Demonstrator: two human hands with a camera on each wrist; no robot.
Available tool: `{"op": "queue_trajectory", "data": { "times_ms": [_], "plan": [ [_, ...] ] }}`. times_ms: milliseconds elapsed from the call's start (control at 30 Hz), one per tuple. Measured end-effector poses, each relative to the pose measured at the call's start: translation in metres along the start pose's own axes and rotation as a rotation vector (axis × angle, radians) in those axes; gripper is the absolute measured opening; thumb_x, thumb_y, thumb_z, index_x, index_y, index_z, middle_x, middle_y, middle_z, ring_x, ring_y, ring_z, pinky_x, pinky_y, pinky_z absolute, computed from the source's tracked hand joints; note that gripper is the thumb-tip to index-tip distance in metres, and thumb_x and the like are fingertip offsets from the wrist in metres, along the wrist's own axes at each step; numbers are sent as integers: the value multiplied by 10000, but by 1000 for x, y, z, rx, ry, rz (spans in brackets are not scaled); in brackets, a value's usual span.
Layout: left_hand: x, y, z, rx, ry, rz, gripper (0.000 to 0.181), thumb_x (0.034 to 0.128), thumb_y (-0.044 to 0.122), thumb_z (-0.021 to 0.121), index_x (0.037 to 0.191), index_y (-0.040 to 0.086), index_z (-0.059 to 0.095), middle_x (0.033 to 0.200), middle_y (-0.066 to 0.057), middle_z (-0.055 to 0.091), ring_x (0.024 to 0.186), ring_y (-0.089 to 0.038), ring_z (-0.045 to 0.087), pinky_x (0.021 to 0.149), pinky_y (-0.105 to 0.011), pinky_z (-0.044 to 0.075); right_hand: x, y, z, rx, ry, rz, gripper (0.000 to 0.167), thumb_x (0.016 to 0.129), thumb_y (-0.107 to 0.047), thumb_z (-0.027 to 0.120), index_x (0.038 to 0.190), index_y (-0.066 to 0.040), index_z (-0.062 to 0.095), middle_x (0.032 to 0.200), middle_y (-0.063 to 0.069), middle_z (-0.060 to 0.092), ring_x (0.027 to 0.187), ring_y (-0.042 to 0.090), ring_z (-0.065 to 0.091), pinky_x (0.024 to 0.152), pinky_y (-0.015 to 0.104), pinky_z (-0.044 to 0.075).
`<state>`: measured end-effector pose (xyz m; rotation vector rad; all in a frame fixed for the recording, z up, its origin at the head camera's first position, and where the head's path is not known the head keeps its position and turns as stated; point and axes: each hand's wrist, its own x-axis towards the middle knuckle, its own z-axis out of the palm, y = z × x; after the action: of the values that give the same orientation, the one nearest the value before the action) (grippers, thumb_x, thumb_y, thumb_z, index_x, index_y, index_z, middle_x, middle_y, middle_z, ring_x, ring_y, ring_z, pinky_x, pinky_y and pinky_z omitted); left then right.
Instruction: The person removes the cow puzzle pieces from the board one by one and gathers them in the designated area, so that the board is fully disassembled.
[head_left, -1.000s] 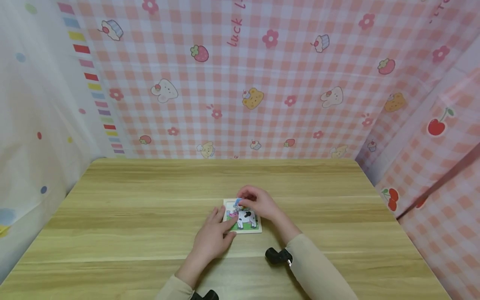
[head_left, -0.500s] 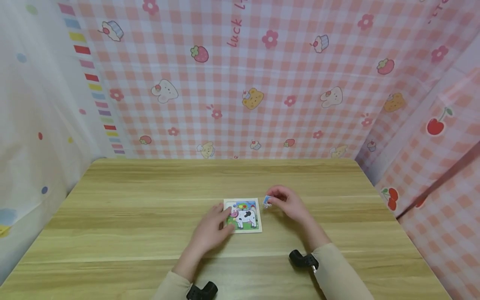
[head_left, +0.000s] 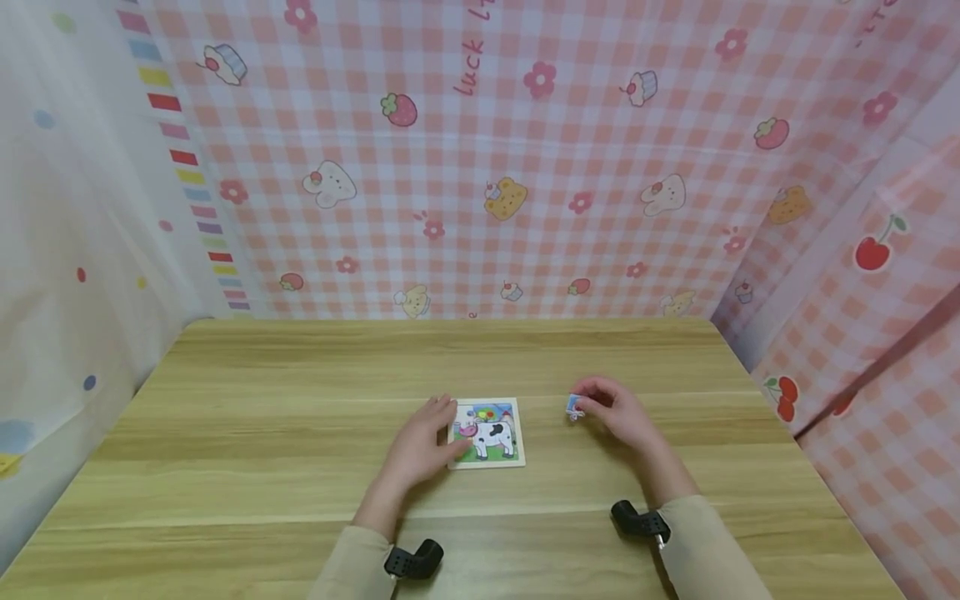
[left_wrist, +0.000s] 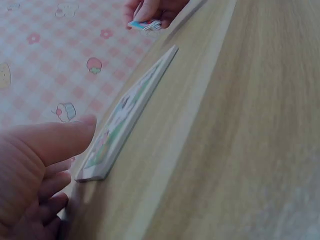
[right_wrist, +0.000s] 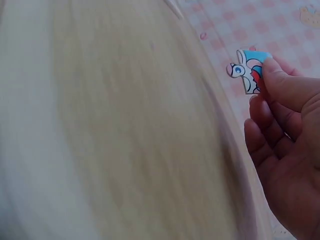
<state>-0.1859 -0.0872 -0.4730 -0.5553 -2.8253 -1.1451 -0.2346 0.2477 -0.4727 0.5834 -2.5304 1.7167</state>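
Note:
A small jigsaw puzzle (head_left: 493, 435) with a cow picture lies flat in a pale wooden tray (head_left: 487, 467) on the table; a whitish bare patch shows at its upper left. My left hand (head_left: 422, 442) is at the tray's left edge, fingers loosely spread and thumb near the lower left; whether it touches the tray I cannot tell. To the right of the tray, my right hand (head_left: 618, 418) pinches a puzzle piece (right_wrist: 248, 72) between thumb and fingers. Blue, with white and red shapes and a knob on one side, that piece is held above the table.
The wood-grain table (head_left: 300, 375) extends around the tray on all sides. Pink checked cloth (head_left: 450, 167) hangs behind the back edge, and more cloth hangs at both sides. A black wrist device (head_left: 416, 560) sits on the left wrist, another (head_left: 637, 521) on the right.
My right hand has lifted the puzzle piece off the board's upper left and carried it rightward, clear of the tray. My left hand has drawn back a little from the picture to the tray's left edge.

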Motion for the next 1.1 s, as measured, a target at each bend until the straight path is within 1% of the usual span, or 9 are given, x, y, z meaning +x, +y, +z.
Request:
{"op": "queue_trajectory", "data": {
  "times_ms": [167,267,400,500,633,767,867,1000,1100],
  "plan": [
    [0,-3,2,34,-17,11,695,860,279,754,1391,-87,495,1504,-257,413,1430,-441,326,1182,-550,258,-3,8,-10,-34,19,16,136,922,6,656,1019,100,658,917,161,676,829,23,580,765,146,471],
    [1,-5,3,64,-28,4,724,858,319,754,1404,-74,486,1520,-236,401,1443,-428,308,1196,-543,231,-2,11,-15,-89,22,48,141,923,-17,664,1026,80,669,925,162,683,826,23,575,761,151,464],
    [2,-7,4,91,-40,-19,754,855,367,751,1422,-48,477,1541,-197,386,1463,-399,283,1216,-533,177,1,16,-21,-203,20,92,156,942,-83,663,1051,25,694,983,140,696,861,25,570,783,174,463],
    [2,-8,4,96,-41,-24,763,848,381,756,1421,-41,481,1541,-187,389,1464,-391,284,1217,-533,168,3,19,-24,-267,23,113,159,947,-107,663,1056,-1,710,1039,136,704,915,64,583,818,200,470],
    [3,-8,4,91,-38,-27,770,828,380,775,1409,-42,496,1531,-186,406,1458,-392,298,1217,-528,172,6,21,-25,-313,24,121,139,941,-94,668,1040,-15,726,1065,140,711,975,164,606,862,276,489],
    [4,-7,4,74,-25,-40,773,804,369,802,1392,-43,515,1519,-181,425,1450,-390,316,1219,-515,177,9,23,-25,-358,19,109,124,936,-83,670,1024,-26,735,1067,136,716,1009,221,616,901,363,494],
    [4,-7,4,51,-16,-60,777,785,360,822,1384,-38,526,1515,-169,432,1450,-381,320,1222,-501,176,10,25,-25,-385,19,92,116,935,-77,670,1012,-26,739,1055,140,717,1008,240,619,911,394,491],
    [5,-6,4,20,0,-80,782,755,343,848,1364,-43,546,1502,-171,451,1442,-386,334,1217,-508,189,10,26,-25,-393,35,51,104,927,-81,681,991,-27,743,1024,146,708,985,257,617,893,405,493],
    [6,-6,5,9,8,-96,783,740,336,859,1356,-41,556,1496,-165,461,1441,-380,340,1216,-506,193,9,27,-24,-385,49,-2,94,918,-101,694,972,-45,746,988,119,698,948,228,612,848,360,491]
  ]
}}
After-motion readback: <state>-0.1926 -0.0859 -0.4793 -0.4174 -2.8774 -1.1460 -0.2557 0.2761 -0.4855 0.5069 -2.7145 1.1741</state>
